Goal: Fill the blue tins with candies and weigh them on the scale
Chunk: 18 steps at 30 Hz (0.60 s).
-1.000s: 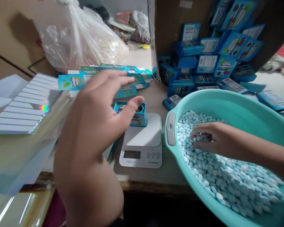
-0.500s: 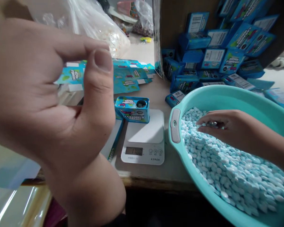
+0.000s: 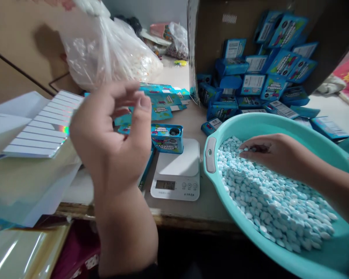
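Observation:
My left hand [image 3: 113, 120] is raised in front of the scale, fingers loosely curled and thumb apart from them. Nothing shows in its grasp. Just behind it, a blue candy box [image 3: 167, 139] printed "Caramelo Macizo" sits on the white digital kitchen scale [image 3: 178, 166]; the box has a round dark window in its upper face. Over a turquoise basin [image 3: 229, 211], my right hand [image 3: 275, 151] pinches a few pale blue candies [image 3: 251, 149] between thumb and fingers. Loose candies [image 3: 275, 209] of the same kind are heaped under it.
Many filled-out blue boxes [image 3: 253, 83] lie in an open cardboard carton [image 3: 212, 38] behind the basin. Flattened blue boxes [image 3: 163, 102] are spread behind the scale, near a knotted plastic bag [image 3: 113, 54]. Striped shiny sheets [image 3: 43, 126] stand at the left.
My left hand has moved away from the camera and to the right, nearer the box on the scale. My right hand stays in the basin. The view has shifted slightly.

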Available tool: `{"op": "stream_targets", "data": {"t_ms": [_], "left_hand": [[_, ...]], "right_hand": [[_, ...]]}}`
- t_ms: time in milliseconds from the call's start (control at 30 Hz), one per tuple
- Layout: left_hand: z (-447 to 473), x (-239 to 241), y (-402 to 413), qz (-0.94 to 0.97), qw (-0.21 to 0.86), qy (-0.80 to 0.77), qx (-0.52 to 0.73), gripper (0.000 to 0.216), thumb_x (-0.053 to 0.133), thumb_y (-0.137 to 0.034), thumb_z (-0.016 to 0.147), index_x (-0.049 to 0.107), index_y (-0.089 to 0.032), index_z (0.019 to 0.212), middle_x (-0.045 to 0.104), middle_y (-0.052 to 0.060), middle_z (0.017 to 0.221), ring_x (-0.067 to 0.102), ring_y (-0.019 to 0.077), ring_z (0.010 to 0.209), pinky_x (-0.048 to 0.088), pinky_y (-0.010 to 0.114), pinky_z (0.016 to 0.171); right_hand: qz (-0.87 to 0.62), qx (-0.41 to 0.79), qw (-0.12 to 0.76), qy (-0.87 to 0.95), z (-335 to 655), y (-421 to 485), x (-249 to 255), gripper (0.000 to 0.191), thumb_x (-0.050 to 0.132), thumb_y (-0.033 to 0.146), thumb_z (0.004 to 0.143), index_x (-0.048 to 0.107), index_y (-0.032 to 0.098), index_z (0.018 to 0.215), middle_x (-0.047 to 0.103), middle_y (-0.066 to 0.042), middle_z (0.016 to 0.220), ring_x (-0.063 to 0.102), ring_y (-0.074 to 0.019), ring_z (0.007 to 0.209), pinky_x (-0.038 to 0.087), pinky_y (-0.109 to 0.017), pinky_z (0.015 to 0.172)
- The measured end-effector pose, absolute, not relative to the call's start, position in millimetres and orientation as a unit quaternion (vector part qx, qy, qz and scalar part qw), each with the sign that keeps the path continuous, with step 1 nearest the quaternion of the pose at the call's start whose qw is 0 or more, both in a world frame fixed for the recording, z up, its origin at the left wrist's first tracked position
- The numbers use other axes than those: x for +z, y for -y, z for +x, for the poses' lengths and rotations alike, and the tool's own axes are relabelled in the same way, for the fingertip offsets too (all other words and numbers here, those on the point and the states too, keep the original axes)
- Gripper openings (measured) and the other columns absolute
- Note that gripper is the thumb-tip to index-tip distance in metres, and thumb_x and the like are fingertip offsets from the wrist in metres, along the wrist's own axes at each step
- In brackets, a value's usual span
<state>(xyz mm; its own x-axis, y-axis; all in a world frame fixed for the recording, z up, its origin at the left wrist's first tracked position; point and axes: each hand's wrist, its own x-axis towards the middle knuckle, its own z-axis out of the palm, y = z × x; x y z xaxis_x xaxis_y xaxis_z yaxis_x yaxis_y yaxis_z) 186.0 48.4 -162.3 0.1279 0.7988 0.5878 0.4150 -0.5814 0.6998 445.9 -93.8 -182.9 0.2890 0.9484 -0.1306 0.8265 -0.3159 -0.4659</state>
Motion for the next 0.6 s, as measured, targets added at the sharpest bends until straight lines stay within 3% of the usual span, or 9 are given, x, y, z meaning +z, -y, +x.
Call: {"op": "stream_targets", "data": {"t_ms": [100,233,333,400,500,600], "left_hand": [[184.8,-181.8,-41.6,0.73,0.133,-0.409,0.532,0.025,0.059,-0.033,0.096,0.067,-0.017,0.113,0.07,0.005,0.112,0.066,0.0207,0.106,0.056,0.039,0.097],[190.5,-213.9,-34.7,0.782,0.111,-0.414,0.453,0.027,0.061,-0.033,0.094,0.063,-0.02,0.118,0.062,0.01,0.127,0.056,0.0238,0.126,0.047,0.044,0.111],[201.6,-237.0,-34.7,0.793,0.117,-0.432,0.413,0.062,0.077,-0.039,0.082,0.051,-0.021,0.136,0.04,0.017,0.15,0.037,0.0335,0.145,0.036,0.053,0.119],[207.6,-248.3,-37.9,0.786,0.123,-0.453,0.403,0.089,0.085,-0.035,0.072,0.039,-0.02,0.147,0.033,0.021,0.154,0.03,0.0398,0.148,0.035,0.058,0.118],[210.0,-252.5,-44.6,0.775,0.109,-0.454,0.425,0.108,0.087,-0.027,0.067,0.025,-0.018,0.155,0.04,0.022,0.15,0.036,0.043,0.142,0.035,0.061,0.117],[209.0,-236.9,-46.3,0.798,0.038,-0.372,0.472,0.116,0.086,-0.03,0.067,0.017,-0.017,0.16,0.041,0.023,0.151,0.039,0.0452,0.139,0.03,0.062,0.118]], "right_hand": [[-0.79,0.193,0.156,0.56,443.3,95.1,-176.2,0.021,0.066,0.036,0.088,0.078,0.02,0.092,0.077,-0.008,0.086,0.066,-0.0215,0.072,0.048,-0.034,0.068],[-0.772,0.203,0.151,0.583,444.9,97.7,-179.0,0.024,0.061,0.036,0.09,0.078,0.019,0.095,0.076,-0.008,0.088,0.065,-0.0207,0.072,0.047,-0.033,0.068],[-0.759,0.201,0.121,0.608,449.7,97.8,-190.5,0.021,0.064,0.037,0.087,0.077,0.022,0.092,0.075,-0.005,0.086,0.064,-0.0201,0.071,0.046,-0.032,0.067],[-0.757,0.198,0.118,0.612,451.2,97.0,-198.0,0.021,0.065,0.038,0.087,0.076,0.022,0.094,0.075,-0.004,0.087,0.064,-0.0207,0.074,0.046,-0.033,0.069],[-0.756,0.25,0.226,0.561,448.5,94.8,-202.9,0.031,0.061,0.045,0.091,0.072,0.021,0.105,0.074,-0.008,0.104,0.067,-0.0244,0.09,0.049,-0.034,0.079],[-0.679,0.442,0.424,0.405,443.7,92.3,-200.1,0.045,0.046,0.056,0.099,0.068,0.019,0.112,0.069,-0.012,0.123,0.067,-0.0258,0.105,0.053,-0.036,0.087]]}}
